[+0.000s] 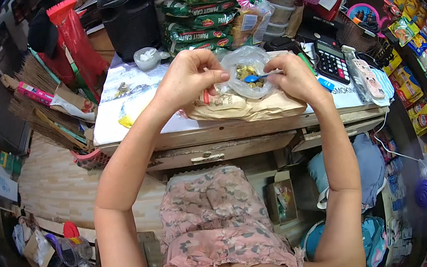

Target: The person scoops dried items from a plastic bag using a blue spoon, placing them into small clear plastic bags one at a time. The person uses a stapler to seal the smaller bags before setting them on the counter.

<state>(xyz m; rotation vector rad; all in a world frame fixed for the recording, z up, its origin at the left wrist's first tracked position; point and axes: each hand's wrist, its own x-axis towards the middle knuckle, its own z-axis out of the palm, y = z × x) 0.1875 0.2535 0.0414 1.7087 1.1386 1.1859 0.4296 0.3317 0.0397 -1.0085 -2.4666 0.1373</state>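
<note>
A clear plastic bag [231,86], its mouth spread wide, rests on a flattened brown paper bag [267,107] on the table before me. Small golden-brown pieces [245,70] lie inside it; what they are I cannot tell. Between the fingertips of my right hand [295,77] is the handle of a blue plastic spoon [251,79], its bowl over the pieces. My left hand [195,74] hovers at the bag's left side with thumb and fingers drawn together. Whether anything thin is pinched there does not show.
Stacked green noodle packs [201,20] and a black speaker-like box [130,22] stand behind. At right lie a calculator [332,60] and a phone in a pink case [368,81]. A small knotted plastic bag [147,58] sits back left. Wooden drawers [220,151] run below the tabletop.
</note>
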